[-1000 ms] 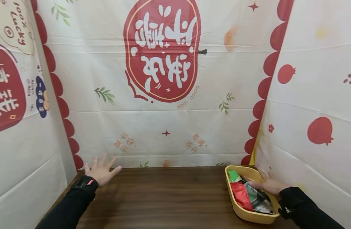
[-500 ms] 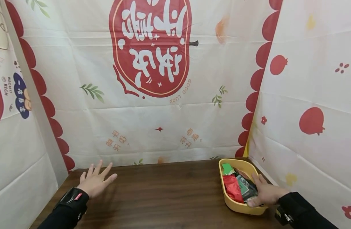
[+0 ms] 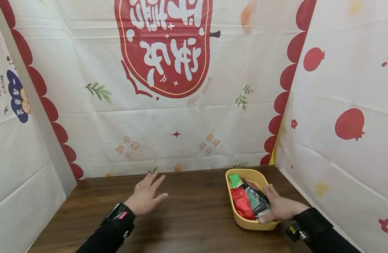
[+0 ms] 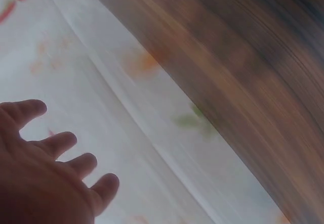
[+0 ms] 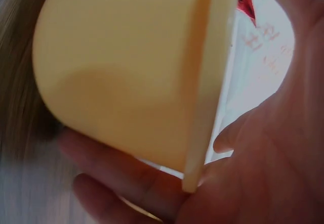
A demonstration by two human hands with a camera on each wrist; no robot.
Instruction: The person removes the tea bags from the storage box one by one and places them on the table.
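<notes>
While the yellow tray [image 3: 244, 221] of snack packets [image 3: 249, 200] is sitting at the table's [image 3: 187, 225] right side, the right hand [image 3: 277, 208] is gripping its near-right rim and the left hand [image 3: 145, 195] is hovering mid-table, fingers spread, so nothing is unpacked yet.

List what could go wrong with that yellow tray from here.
The right hand grips the yellow tray by one rim only, so it may tilt and spill the loose packets. The left hand hovers open, apart from the tray, giving no support. The tray is close to the right wall sheet and might snag it.
</notes>
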